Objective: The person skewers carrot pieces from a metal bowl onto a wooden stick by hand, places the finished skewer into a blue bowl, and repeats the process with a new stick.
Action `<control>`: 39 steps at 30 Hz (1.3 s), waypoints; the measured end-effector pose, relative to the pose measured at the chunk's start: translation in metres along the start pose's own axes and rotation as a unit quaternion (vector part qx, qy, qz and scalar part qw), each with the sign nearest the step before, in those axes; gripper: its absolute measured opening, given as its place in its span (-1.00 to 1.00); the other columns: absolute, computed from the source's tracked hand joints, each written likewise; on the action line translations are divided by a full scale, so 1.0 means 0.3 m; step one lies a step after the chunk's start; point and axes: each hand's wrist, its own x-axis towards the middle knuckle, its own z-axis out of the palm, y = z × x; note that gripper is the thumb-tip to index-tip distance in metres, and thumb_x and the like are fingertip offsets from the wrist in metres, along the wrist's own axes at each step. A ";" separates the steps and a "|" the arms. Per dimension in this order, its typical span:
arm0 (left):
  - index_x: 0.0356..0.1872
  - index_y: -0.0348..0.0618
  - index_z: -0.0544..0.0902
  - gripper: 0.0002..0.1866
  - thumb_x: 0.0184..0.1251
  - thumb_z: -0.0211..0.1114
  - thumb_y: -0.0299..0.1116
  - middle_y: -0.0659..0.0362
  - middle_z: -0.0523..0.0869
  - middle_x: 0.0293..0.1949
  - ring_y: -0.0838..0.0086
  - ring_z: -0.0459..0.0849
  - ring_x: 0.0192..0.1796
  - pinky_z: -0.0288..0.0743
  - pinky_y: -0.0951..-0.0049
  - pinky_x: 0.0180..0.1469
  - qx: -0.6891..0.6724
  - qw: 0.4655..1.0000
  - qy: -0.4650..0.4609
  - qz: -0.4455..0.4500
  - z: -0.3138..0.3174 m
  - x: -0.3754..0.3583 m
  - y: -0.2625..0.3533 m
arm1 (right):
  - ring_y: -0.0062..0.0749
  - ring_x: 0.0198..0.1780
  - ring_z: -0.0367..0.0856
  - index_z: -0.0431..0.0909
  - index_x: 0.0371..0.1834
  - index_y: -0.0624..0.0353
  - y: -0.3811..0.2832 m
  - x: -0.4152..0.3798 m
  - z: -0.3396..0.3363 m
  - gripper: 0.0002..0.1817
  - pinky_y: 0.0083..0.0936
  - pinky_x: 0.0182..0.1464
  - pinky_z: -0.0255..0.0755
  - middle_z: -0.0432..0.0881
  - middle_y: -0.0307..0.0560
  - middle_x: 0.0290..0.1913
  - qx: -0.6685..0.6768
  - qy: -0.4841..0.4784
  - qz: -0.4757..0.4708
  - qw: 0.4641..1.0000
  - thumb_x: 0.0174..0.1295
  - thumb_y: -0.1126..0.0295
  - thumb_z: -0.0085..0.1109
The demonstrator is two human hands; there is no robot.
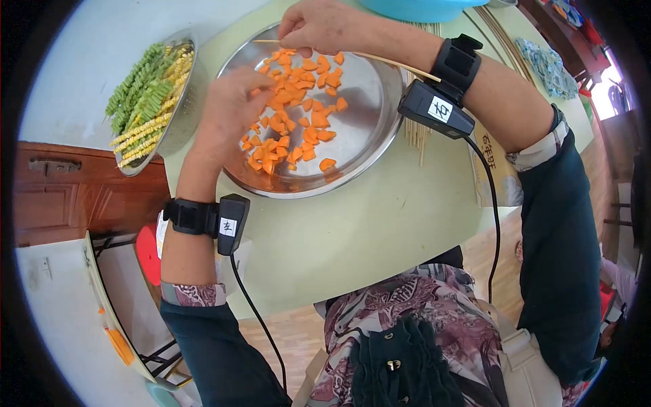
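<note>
A round steel tray (366, 129) on the pale green table holds several orange carrot pieces (298, 115). My left hand (227, 112) rests over the tray's left side, fingers curled down onto the carrot pieces; whether it grips one is hidden. At the tray's far rim my right hand (315, 27) pinches a thin bamboo skewer (393, 62), which runs right, across my wrist. Both wrists carry black strapped devices with cables.
A steel bowl (178, 125) of green bean and yellow corn pieces sits left of the tray. More bamboo skewers (417, 136) lie right of the tray under my right wrist. A blue basin (420, 8) stands at the far edge. The table edge (285, 302) is close to my lap.
</note>
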 end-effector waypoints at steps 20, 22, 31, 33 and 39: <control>-0.31 -0.18 0.59 -0.85 0.05 0.25 -0.53 0.16 0.58 -0.38 0.38 0.60 -0.36 0.48 0.46 -0.32 -0.083 0.980 -0.134 0.125 0.060 0.005 0.080 | -0.52 -0.68 0.49 0.61 -0.46 0.26 -0.070 -0.050 -0.048 -0.78 -0.57 -0.55 0.42 0.60 -0.17 -0.64 0.023 -0.033 0.015 0.999 -0.07 0.36 0.05; -0.32 -0.26 0.54 -0.90 0.13 0.22 -0.54 0.12 0.64 -0.37 0.43 0.66 -0.34 0.54 0.57 -0.36 -0.309 0.921 -0.092 -0.218 0.007 0.015 0.065 | -0.61 -0.66 0.42 0.57 -0.33 0.30 -0.069 -0.044 -0.049 -0.75 -0.59 -0.70 0.30 0.51 -0.22 -0.69 0.044 -0.048 0.024 0.998 0.01 0.34 0.07; -0.12 -0.42 0.46 -0.78 0.23 0.12 -0.53 -0.04 0.63 -0.21 0.28 0.68 -0.20 0.63 0.54 -0.28 -0.457 0.847 0.140 -0.233 -0.077 0.005 -0.061 | -0.64 -0.63 0.44 0.55 -0.30 0.30 -0.121 -0.089 -0.021 -0.77 -0.64 -0.56 0.32 0.52 -0.22 -0.69 0.094 -0.044 -0.003 0.995 0.05 0.37 0.08; -0.10 -0.43 0.46 -0.76 0.23 0.13 -0.53 -0.04 0.63 -0.20 0.27 0.68 -0.19 0.63 0.53 -0.27 -0.454 0.852 0.130 -0.227 -0.070 0.006 -0.057 | -0.64 -0.63 0.45 0.55 -0.30 0.30 -0.119 -0.091 -0.009 -0.77 -0.64 -0.55 0.32 0.52 -0.22 -0.69 0.088 -0.039 -0.014 0.995 0.05 0.37 0.08; -0.11 -0.41 0.48 -0.76 0.23 0.14 -0.52 -0.02 0.63 -0.21 0.27 0.67 -0.16 0.62 0.52 -0.25 -0.457 0.853 0.125 -0.220 -0.067 0.006 -0.034 | -0.64 -0.61 0.47 0.55 -0.31 0.30 -0.138 -0.103 -0.018 -0.77 -0.62 -0.54 0.33 0.52 -0.22 -0.69 0.065 -0.057 -0.007 0.996 0.06 0.37 0.05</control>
